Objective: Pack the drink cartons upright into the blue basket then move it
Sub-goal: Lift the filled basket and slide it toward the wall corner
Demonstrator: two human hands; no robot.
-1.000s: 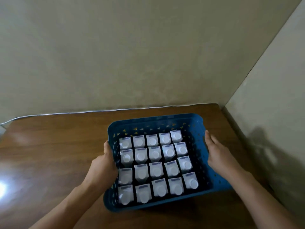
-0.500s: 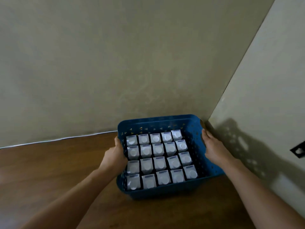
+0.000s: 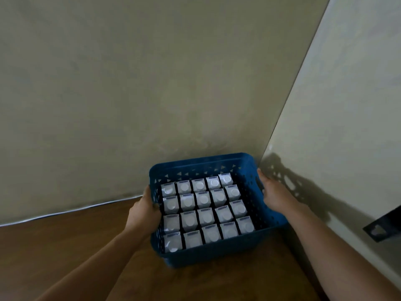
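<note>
Head view: the blue basket (image 3: 217, 254) sits at about 5 o'clock in the frame, on the wooden table (image 3: 76, 246) by the wall corner. The drink cartons (image 3: 206, 210) stand upright inside it in neat rows, caps up. The left hand (image 3: 143, 213) grips the basket's 9 o'clock rim, fingers curled over it; the right hand (image 3: 274, 195) grips its 3 o'clock rim, fingers wrapped around the edge

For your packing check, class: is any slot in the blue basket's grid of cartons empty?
No. The cartons fill the basket in four full rows of five, white caps up, with no gap among them.
</note>
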